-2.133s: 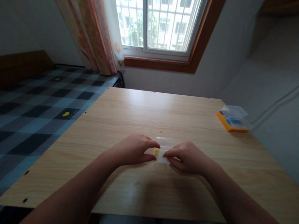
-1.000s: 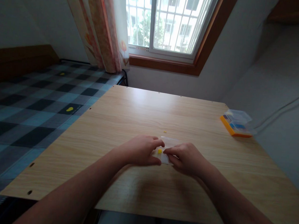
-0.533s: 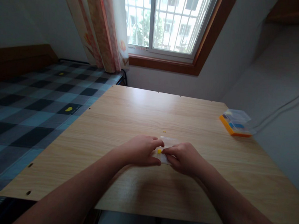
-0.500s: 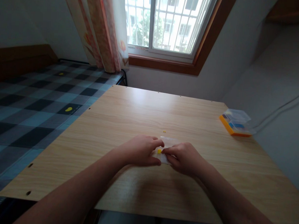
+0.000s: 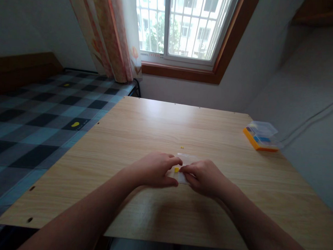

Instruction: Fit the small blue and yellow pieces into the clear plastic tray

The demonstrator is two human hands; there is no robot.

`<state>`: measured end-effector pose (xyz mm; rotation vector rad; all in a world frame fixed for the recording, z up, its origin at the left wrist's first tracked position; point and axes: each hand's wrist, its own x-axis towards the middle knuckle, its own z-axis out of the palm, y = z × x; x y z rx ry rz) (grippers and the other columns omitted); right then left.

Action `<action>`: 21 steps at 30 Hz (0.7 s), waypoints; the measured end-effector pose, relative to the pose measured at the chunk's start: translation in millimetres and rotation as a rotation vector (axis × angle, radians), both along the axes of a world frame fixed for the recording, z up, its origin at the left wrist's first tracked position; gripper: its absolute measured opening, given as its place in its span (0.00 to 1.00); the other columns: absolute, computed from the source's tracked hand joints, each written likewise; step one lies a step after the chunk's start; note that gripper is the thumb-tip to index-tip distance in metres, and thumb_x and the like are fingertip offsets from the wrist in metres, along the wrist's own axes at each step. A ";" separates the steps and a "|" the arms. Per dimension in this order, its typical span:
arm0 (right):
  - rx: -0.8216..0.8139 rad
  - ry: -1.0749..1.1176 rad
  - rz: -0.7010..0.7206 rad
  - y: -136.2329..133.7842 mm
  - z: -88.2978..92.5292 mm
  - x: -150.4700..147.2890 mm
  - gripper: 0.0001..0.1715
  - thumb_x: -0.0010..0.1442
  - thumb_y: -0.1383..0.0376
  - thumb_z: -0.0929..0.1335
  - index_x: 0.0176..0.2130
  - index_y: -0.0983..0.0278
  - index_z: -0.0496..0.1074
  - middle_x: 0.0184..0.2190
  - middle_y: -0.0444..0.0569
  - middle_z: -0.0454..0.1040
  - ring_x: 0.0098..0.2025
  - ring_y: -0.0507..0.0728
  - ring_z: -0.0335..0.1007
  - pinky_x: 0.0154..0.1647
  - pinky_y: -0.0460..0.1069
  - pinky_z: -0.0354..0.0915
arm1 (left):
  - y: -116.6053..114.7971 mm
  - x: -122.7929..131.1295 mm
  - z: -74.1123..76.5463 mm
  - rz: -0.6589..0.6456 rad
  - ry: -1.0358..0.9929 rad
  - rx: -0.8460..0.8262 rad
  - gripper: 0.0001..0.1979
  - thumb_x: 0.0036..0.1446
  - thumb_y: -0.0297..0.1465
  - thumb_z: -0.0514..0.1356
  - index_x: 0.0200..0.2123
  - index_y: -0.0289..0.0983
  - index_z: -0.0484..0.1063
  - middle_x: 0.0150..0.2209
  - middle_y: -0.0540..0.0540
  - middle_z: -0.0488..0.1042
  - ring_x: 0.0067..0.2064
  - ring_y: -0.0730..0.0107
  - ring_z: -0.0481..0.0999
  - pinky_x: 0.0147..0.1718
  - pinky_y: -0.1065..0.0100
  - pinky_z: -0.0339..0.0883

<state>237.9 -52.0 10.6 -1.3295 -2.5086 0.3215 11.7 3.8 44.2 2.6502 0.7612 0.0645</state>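
A clear, thin plastic sheet or plate (image 5: 184, 179) lies on the wooden table between my two hands. On it is a small yellow piece (image 5: 176, 170), too small to make out further. My left hand (image 5: 159, 170) curves around the left side of the plastic, thumb and fingers well apart, with the yellow piece in the gap. From the right, my right hand (image 5: 201, 173) bends its fingers together, its index fingertip at the right edge of the yellow piece. Whatever lies under those fingers is hidden. Just beyond the sheet rest tiny yellow bits (image 5: 182, 147).
An orange-based box (image 5: 260, 147) with a clear lid and blue contents stands at the table's right edge. The light wood table (image 5: 144, 128) reaches toward the window (image 5: 190, 31). A bed with a checked cover (image 5: 46, 113) adjoins on the left.
The view has shifted very slightly. Both hands stay almost in place around the yellow piece and the clear plastic.
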 end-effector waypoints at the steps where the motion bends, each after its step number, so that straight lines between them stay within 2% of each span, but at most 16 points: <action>1: -0.002 -0.007 0.003 0.0 0.1 0.2 0.12 0.63 0.68 0.68 0.38 0.59 0.83 0.33 0.46 0.83 0.29 0.53 0.73 0.31 0.47 0.56 | 0.5 -2.1 3.5 -0.015 -0.018 -0.022 0.18 0.56 0.40 0.69 0.48 0.42 0.76 0.39 0.48 0.79 0.38 0.62 0.77 0.33 0.67 0.63; 4: 0.005 -0.018 0.010 -0.5 0.6 0.5 0.13 0.63 0.69 0.67 0.39 0.59 0.83 0.32 0.47 0.83 0.30 0.53 0.73 0.32 0.46 0.58 | 7.0 -13.4 13.1 -0.062 -0.085 -0.145 0.05 0.56 0.32 0.63 0.31 0.38 0.72 0.28 0.51 0.73 0.30 0.71 0.70 0.28 0.69 0.59; 5: 0.009 -0.018 0.011 -0.9 1.1 0.5 0.14 0.63 0.69 0.67 0.40 0.59 0.83 0.33 0.47 0.83 0.31 0.53 0.74 0.32 0.46 0.58 | 10.9 -18.0 14.7 -0.068 -0.089 -0.194 0.07 0.55 0.29 0.60 0.25 0.37 0.68 0.25 0.52 0.69 0.27 0.73 0.67 0.27 0.70 0.58; 7: 0.012 -0.020 0.011 -1.8 3.0 0.4 0.14 0.63 0.70 0.67 0.41 0.59 0.83 0.33 0.47 0.83 0.31 0.54 0.74 0.32 0.46 0.58 | 20.1 -25.9 13.7 -0.026 -0.066 -0.242 0.08 0.53 0.26 0.56 0.22 0.37 0.65 0.22 0.53 0.66 0.25 0.74 0.65 0.26 0.71 0.58; 9: 0.019 -0.014 0.017 -3.1 5.6 0.3 0.14 0.63 0.70 0.67 0.40 0.59 0.82 0.32 0.47 0.83 0.30 0.53 0.74 0.32 0.46 0.58 | 29.4 -29.3 6.3 0.095 -0.053 -0.115 0.08 0.55 0.27 0.56 0.24 0.37 0.68 0.24 0.52 0.70 0.28 0.71 0.68 0.28 0.70 0.61; 11: 0.039 0.010 0.034 -4.5 8.2 0.7 0.14 0.62 0.70 0.67 0.40 0.59 0.82 0.31 0.46 0.82 0.29 0.53 0.74 0.31 0.46 0.58 | 36.7 -26.6 -6.0 0.262 -0.094 0.079 0.08 0.59 0.30 0.56 0.30 0.36 0.74 0.33 0.46 0.76 0.36 0.64 0.74 0.38 0.64 0.68; 13: 0.080 0.056 0.063 -6.3 10.2 1.7 0.14 0.62 0.70 0.67 0.41 0.59 0.81 0.30 0.45 0.81 0.28 0.52 0.73 0.30 0.46 0.58 | 41.5 -19.3 -20.2 0.299 -0.133 0.152 0.13 0.64 0.30 0.55 0.46 0.35 0.77 0.47 0.40 0.78 0.50 0.57 0.74 0.52 0.57 0.68; 16: 0.194 0.170 0.118 -9.4 12.4 4.0 0.13 0.63 0.70 0.65 0.40 0.60 0.80 0.26 0.44 0.79 0.25 0.51 0.71 0.28 0.47 0.57 | 44.7 -6.0 -37.7 0.207 -0.172 0.245 0.20 0.67 0.29 0.54 0.60 0.39 0.72 0.60 0.39 0.72 0.61 0.56 0.69 0.63 0.52 0.62; 21: 0.450 0.361 0.104 -14.1 19.2 7.2 0.11 0.63 0.69 0.64 0.37 0.62 0.76 0.25 0.43 0.76 0.23 0.50 0.67 0.27 0.48 0.56 | 47.0 4.6 -51.7 0.105 -0.091 0.324 0.25 0.67 0.28 0.54 0.66 0.43 0.66 0.65 0.40 0.68 0.66 0.53 0.65 0.66 0.48 0.58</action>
